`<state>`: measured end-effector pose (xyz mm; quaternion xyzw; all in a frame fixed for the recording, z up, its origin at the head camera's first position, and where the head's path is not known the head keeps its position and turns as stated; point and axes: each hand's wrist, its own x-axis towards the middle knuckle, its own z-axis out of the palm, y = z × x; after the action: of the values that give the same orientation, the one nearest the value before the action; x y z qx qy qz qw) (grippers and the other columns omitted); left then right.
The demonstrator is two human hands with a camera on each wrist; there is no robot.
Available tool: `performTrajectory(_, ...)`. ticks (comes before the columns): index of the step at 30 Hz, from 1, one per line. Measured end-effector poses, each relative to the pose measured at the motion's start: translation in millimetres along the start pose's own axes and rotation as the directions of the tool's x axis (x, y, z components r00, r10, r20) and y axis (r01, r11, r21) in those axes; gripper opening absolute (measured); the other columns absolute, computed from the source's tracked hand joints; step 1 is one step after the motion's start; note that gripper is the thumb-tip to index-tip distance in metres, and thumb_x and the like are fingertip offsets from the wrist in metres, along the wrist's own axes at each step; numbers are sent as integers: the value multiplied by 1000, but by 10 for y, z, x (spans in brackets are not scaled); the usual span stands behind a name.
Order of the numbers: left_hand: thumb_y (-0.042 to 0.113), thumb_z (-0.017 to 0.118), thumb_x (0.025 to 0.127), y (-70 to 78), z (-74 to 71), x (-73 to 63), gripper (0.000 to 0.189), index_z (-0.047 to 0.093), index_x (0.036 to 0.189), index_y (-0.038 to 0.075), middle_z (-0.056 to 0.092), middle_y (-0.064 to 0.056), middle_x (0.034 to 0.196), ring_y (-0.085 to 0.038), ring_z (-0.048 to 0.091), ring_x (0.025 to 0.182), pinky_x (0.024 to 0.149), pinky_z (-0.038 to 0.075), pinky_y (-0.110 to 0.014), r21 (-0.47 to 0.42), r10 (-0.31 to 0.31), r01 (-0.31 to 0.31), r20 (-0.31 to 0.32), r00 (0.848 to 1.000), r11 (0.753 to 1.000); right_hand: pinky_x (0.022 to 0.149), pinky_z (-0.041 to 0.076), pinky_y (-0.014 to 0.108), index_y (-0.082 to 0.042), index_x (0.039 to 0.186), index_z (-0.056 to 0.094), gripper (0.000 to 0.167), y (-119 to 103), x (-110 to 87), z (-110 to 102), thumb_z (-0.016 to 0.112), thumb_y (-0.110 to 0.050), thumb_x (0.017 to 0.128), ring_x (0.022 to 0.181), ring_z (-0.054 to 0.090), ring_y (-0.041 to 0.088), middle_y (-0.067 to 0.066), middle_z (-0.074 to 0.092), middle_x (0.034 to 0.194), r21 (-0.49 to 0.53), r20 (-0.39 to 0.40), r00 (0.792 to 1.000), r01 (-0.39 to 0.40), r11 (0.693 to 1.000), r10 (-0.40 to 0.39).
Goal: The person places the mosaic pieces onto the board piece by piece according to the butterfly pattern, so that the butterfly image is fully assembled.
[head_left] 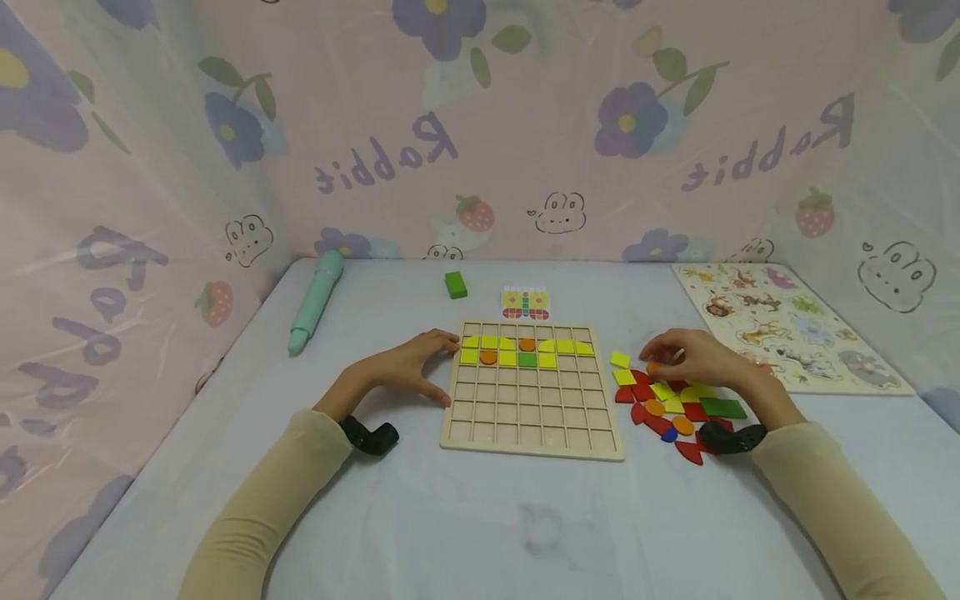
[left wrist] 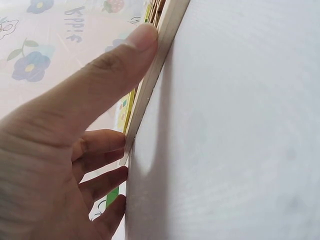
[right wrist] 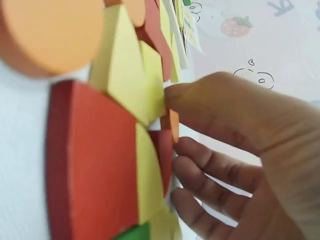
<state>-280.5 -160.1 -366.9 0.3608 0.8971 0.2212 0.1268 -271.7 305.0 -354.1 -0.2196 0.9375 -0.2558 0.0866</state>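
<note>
A wooden grid board [head_left: 534, 454] lies in the middle of the table, its top two rows partly filled with yellow pieces, orange discs and a green square [head_left: 528, 360]. My left hand [head_left: 408, 363] steadies the board's left side, thumb and fingers spread along the edge; the left wrist view shows the thumb [left wrist: 145, 37] on the rim. To the right lies a heap of coloured wooden pieces. Over its far part, my right hand [head_left: 693, 357] pinches an orange disc [right wrist: 173, 125] between thumb and index finger. Yellow and red pieces [right wrist: 100, 165] lie close below.
A small picture card [head_left: 526, 303] with a butterfly pattern lies behind the board. Farther back stands a green block [head_left: 455, 285]. A mint-coloured stick-like object [head_left: 315, 304] is at the back left, and an animal puzzle board [head_left: 795, 325] lies at the back right. Printed fabric walls enclose the table.
</note>
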Motion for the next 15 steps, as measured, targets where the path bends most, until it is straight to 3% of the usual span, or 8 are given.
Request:
performTrajectory(7,45,79,70,0,3,-4,86,42,136,6,32,-9,146,-27,22,138,113,19,-44,1,-3,3,-4,1000,1000,68,51,21,-7,103,66,28,26,-11,13,73,-23,81,83,54,19,3,62,92,-12,7,1000,-8,1000,8)
performTrajectory(11,46,79,69,-8,11,7,85,42,136,7,31,-9,147,-26,21,139,113,19,-43,7,-12,12,-2,1000,1000,68,52,24,-6,103,67,27,-51,39,23,74,-18,79,81,55,17,1,63,89,-73,-104,993,53,996,-61)
performTrajectory(15,46,79,69,-9,11,10,86,42,136,7,31,-8,147,-26,21,139,113,18,-44,0,-15,15,-1,1000,1000,71,52,33,-5,103,67,27,-284,154,73,75,-12,78,82,55,17,3,65,92,-118,-232,959,141,983,-165)
